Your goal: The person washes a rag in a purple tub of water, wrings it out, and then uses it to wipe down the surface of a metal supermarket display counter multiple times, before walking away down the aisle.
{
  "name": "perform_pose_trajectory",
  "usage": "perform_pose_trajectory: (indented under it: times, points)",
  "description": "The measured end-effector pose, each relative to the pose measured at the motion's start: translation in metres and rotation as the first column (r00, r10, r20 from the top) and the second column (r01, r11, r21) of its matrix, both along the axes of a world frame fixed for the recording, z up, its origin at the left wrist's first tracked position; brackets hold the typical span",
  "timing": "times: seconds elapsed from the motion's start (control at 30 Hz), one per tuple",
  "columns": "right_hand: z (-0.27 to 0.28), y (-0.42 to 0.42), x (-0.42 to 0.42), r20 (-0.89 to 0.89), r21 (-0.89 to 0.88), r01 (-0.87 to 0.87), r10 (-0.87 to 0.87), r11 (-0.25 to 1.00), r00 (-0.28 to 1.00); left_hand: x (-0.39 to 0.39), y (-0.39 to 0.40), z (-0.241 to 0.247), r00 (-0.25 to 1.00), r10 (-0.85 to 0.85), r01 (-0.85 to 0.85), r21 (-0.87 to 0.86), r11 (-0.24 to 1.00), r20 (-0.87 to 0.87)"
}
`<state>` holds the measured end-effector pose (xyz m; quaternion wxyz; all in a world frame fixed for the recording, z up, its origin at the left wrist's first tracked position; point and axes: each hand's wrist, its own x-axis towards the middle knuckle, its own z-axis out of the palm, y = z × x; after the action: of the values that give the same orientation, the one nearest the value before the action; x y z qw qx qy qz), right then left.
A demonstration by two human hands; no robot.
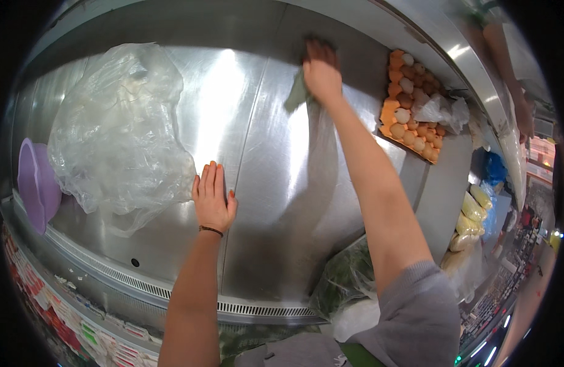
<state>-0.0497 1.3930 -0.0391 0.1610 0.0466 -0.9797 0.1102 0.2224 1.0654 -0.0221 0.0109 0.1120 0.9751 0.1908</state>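
Observation:
My left hand (213, 202) lies flat on the stainless steel surface (259, 151), holding nothing, its thumb spread from the fingers. Its fingertips are beside the edge of a large crumpled clear plastic bag (121, 133). Farther up and to the right, my right hand (322, 73) presses a green cloth (298, 91) on the steel near the back wall. That hand's fingers are blurred and cover part of the cloth. Right of it stands an orange egg tray (389, 112) with brown and pale eggs, some partly under a clear plastic bag (440, 110).
A purple plastic basin (41, 183) leans on its side at the left. A slotted vent strip (112, 266) edges the front. A plastic bag of greens (346, 270) sits by my right arm, with yellow packaged food (472, 208) farther right. Another person's arm (507, 59) shows at upper right.

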Motion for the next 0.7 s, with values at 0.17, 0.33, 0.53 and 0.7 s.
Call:
perform_pose_trajectory:
  times: [0.17,0.33,0.53,0.7]
  points:
    - [-0.009,-0.054,-0.095,0.600,0.348,-0.372,0.100,0.861,0.794,-0.007,0.010,0.001,0.998,-0.017,0.014,0.060,0.998,0.056]
    - [0.032,-0.160,0.114,0.028,-0.423,-0.685,0.764,0.593,0.645,-0.007,0.002,-0.002,0.991,0.009,-0.019,0.071,0.997,0.131]
    - [0.051,-0.072,0.138,0.262,-0.271,-0.453,0.518,0.849,0.814,0.006,-0.011,-0.009,0.999,-0.012,0.014,0.039,0.999,-0.048]
    - [0.026,0.053,0.080,0.024,-0.091,0.156,-0.154,0.984,0.988,0.000,0.009,-0.009,0.996,-0.066,0.070,0.066,0.995,-0.060]
